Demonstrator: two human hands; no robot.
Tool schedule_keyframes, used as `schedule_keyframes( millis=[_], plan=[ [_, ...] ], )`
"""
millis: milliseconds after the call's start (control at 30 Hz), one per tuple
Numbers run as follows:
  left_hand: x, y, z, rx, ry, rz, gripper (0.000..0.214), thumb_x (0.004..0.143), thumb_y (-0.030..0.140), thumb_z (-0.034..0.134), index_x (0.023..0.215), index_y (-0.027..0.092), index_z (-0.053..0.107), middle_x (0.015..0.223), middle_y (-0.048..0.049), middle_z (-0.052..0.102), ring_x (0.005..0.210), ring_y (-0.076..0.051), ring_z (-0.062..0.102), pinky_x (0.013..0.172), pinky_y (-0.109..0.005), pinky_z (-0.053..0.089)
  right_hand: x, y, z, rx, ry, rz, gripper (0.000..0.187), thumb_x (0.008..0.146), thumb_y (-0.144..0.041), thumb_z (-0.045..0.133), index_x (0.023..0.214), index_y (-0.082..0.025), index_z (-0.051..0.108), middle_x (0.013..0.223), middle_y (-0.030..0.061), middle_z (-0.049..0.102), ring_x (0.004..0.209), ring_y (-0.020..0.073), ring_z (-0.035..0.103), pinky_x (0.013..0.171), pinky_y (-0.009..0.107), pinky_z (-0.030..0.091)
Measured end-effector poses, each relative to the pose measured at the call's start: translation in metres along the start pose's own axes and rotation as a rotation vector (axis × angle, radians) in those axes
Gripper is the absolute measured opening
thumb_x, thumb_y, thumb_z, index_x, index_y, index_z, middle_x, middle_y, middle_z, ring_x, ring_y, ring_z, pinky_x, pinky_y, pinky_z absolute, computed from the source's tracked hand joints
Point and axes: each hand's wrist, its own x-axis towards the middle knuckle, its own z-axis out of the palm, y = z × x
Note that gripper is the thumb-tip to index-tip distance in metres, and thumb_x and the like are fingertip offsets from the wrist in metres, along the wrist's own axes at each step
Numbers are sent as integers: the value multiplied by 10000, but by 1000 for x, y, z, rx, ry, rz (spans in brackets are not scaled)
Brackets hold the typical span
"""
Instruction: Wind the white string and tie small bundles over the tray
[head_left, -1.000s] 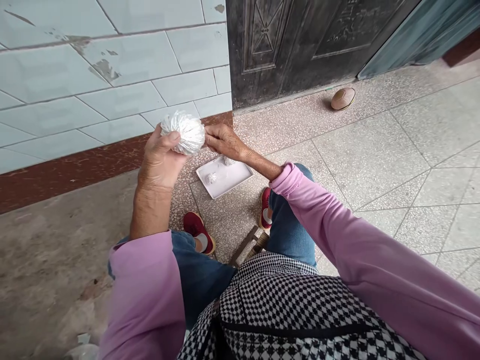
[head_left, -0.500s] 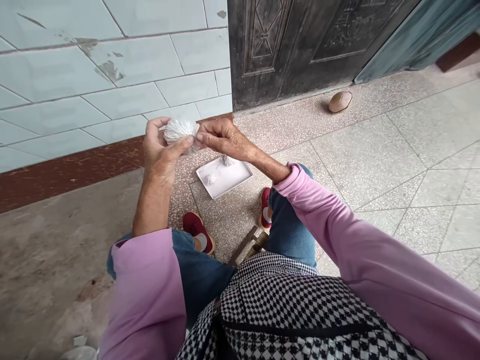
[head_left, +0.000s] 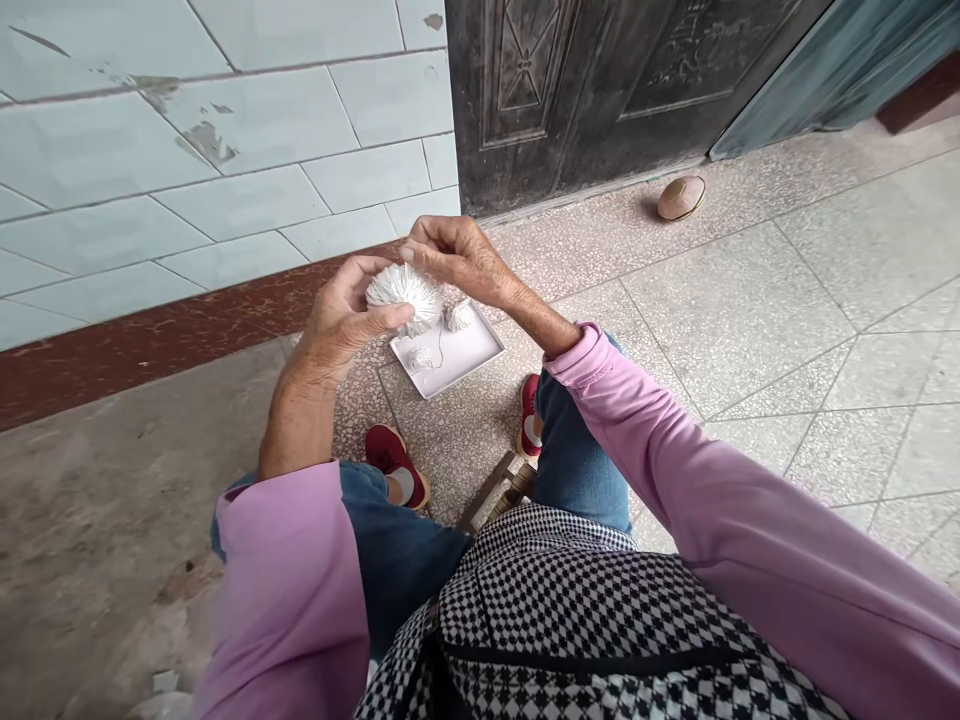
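My left hand cups a white silvery ball of folded foil-like strips, thumb across its front. My right hand is pinched at the top of the ball, apparently on a thin thread or needle that rises from it. Both hands are held above a white tray on the floor. The tray carries two smaller silvery pieces, one of them just beside the ball, with a thin thread lying on the tray.
I sit low with knees apart, red shoes on a speckled terrazzo floor. A pale tiled wall with a red base is at the left, a dark metal door ahead, a small brown ball by its sill.
The ball has come down and to the right, closer over the tray. My right hand rose from the ball's side to pinch at its top.
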Motion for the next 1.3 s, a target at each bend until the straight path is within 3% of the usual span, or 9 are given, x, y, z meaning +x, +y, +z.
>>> schedule_keyframes(
  millis=[233, 400, 500, 667, 767, 867, 1033, 1167, 1300],
  plan=[
    [6, 2, 10, -191, 10, 8, 1005, 550, 690, 1307, 1309, 259, 809, 1206, -110, 806, 1065, -345, 853, 904, -486, 773, 15, 30, 3, 41, 45, 48, 626, 1301, -714, 754, 911, -274, 537, 782, -36, 485, 776, 177, 443, 692, 326, 422],
    [9, 9, 11, -266, 62, 21, 948, 577, 716, 1253, 1262, 236, 807, 1330, -183, 819, 1343, -467, 842, 1051, -595, 807, 15, 41, 10, -4, 12, 43, 542, 1369, -500, 651, 900, -246, 556, 780, -44, 466, 826, 160, 486, 763, 281, 433],
    [13, 8, 7, -289, 162, 61, 895, 583, 728, 1214, 1190, 261, 751, 1317, -178, 817, 1482, -475, 770, 1136, -586, 781, 9, 39, 17, -83, -70, 45, 513, 1337, -382, 722, 867, -240, 572, 767, -42, 511, 818, 171, 511, 778, 297, 442],
    [21, -5, -4, -195, 339, 125, 870, 598, 697, 1163, 1227, 324, 692, 1262, -89, 779, 1325, -364, 753, 1033, -503, 738, -4, 29, 31, -155, -232, 16, 366, 1299, -143, 694, 937, -197, 704, 779, -42, 560, 805, 181, 536, 823, 317, 453],
    [22, -14, -9, -139, 426, 140, 892, 617, 649, 1166, 1287, 343, 663, 1257, -58, 765, 1185, -305, 733, 956, -464, 705, -9, 22, 33, -164, -275, -28, 357, 1315, -159, 686, 961, -195, 716, 786, -44, 566, 805, 181, 538, 830, 319, 453],
    [24, -25, -15, -80, 434, 171, 1011, 612, 715, 1198, 1330, 326, 600, 1288, -65, 762, 1150, -289, 727, 925, -446, 696, -11, 16, 32, -145, -278, -68, 345, 1321, -173, 691, 979, -181, 734, 790, -49, 543, 805, 172, 510, 822, 324, 430],
    [29, -41, -27, 32, 447, 192, 1117, 547, 748, 1238, 1324, 301, 572, 1198, -40, 776, 1043, -259, 736, 847, -388, 664, -9, 6, 25, -52, -196, -5, 399, 1348, -402, 727, 993, -219, 724, 760, -40, 461, 796, 196, 450, 751, 340, 407],
    [25, -38, -24, 92, 377, 160, 1025, 603, 666, 1249, 1314, 288, 615, 1140, -35, 804, 977, -257, 741, 851, -411, 673, -4, 2, 18, 107, -109, -6, 459, 1224, -594, 922, 972, -303, 672, 740, -14, 484, 813, 251, 410, 658, 370, 380],
    [12, -18, -9, 41, 218, 91, 973, 573, 589, 1263, 1294, 252, 704, 1176, -79, 847, 1002, -275, 771, 829, -384, 663, -2, -5, 8, 134, -54, 5, 535, 1335, -610, 779, 964, -246, 653, 761, -37, 503, 738, 170, 426, 686, 321, 438]
  ],
)
